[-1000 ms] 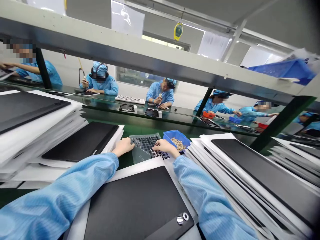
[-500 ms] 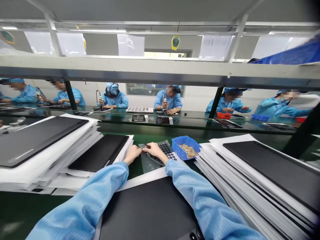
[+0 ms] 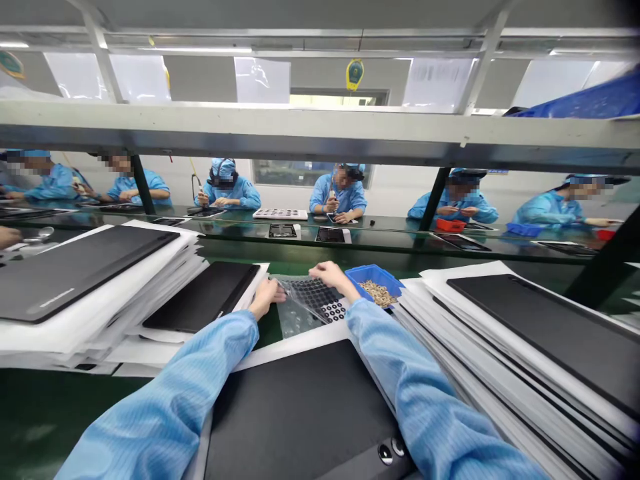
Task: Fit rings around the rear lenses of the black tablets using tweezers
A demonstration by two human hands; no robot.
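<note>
Beyond the black tablet cover (image 3: 295,407) in front of me lies a sheet of round black stickers (image 3: 334,309), partly overlaid by clear film (image 3: 297,320). My left hand (image 3: 267,297) is closed on the film's raised left edge. At the far edge of the film, my right hand (image 3: 333,275) has its thumb and fingers pinched together, apparently on that edge. The cover shows two round lenses near its lower right corner and rests on white sheet material. Just right of my right hand stands a blue bin (image 3: 375,283) of small tan rings.
Stacks of dark covers interleaved with white sheets stand at left (image 3: 100,320) and right (image 3: 480,347); another dark cover (image 3: 203,297) lies near my left hand. A shelf (image 3: 320,133) crosses overhead. Co-workers in blue sit across the green bench, and a hand (image 3: 9,237) shows far left.
My right hand has moved right and away from my left hand, to the film's far edge. The film is now lifted and stretched between them. The dark thin item at my right fingers no longer shows.
</note>
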